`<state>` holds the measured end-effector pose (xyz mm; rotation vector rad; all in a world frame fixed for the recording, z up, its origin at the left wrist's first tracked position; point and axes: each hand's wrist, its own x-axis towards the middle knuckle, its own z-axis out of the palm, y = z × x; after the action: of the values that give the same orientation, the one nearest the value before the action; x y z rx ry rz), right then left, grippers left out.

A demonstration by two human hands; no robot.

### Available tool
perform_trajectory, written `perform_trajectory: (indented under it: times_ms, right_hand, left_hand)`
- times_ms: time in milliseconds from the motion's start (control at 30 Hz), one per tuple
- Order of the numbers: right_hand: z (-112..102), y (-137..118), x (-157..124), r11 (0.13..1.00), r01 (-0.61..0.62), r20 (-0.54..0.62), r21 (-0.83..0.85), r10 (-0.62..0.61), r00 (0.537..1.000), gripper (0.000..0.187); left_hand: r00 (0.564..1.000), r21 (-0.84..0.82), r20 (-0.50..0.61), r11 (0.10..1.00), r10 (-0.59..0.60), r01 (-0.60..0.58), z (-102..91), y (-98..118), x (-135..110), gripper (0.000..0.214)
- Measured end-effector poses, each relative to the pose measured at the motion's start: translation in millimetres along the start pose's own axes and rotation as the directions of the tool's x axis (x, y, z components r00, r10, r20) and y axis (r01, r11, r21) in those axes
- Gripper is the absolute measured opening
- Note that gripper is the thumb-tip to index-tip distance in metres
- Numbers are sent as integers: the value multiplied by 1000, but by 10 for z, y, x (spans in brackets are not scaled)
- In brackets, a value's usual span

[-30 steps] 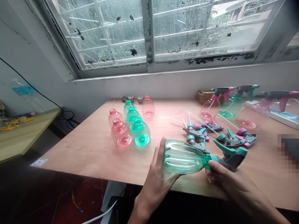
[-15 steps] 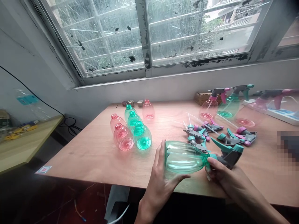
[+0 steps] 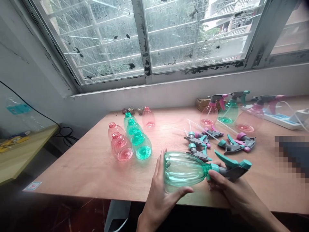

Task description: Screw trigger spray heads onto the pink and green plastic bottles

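A clear green spray bottle (image 3: 184, 169) lies on its side in the air above the table's front edge, its base to the left. My left hand (image 3: 164, 190) is wrapped round the base, thumb below and fingers behind. At the neck, my right hand (image 3: 224, 185) grips the teal collar of the grey and teal spray head (image 3: 233, 166), which sits on the bottle mouth. Some of the right fingers are hidden behind the neck. Just beyond the bottle lie several loose trigger spray heads (image 3: 231, 146), grey with teal or pink parts, with thin tubes.
Open-necked pink bottles (image 3: 122, 148) and green bottles (image 3: 142, 146) stand left of centre. Several bottles with spray heads, one a green bottle (image 3: 229, 111), stand at the back right, near a white power strip (image 3: 282, 117). A window is behind the table.
The whole view has shifted slightly, so the table things appear further left and lower. Both hands keep their hold on the spray bottle and its head, with little visible change.
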<state>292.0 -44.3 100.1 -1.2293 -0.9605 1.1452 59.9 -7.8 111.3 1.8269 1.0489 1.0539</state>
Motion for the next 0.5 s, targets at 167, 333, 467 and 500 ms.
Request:
perform_trajectory:
  times_ms: [167,333,467,500]
  right_hand:
    - [-36,115,41,999,-20,-75,25,22,997,48]
    - [-59,130,38,999,-34,-41,2,34,999,43]
    - [-61,94,20,999,-41,26,-3,41,999,39]
    - [-58,90,20,999,-37,32,2,37,999,38]
  left_hand:
    - [998,74,-17,996,59,-57,35,-35,-14,103]
    - [999,105,-24,994,24,-21,53,-63,-28,111]
    - [998,51,-52,998,-39,42,26,-20,-2,111]
    - [998,50,-53,998,-38,41,22,-7,7,105]
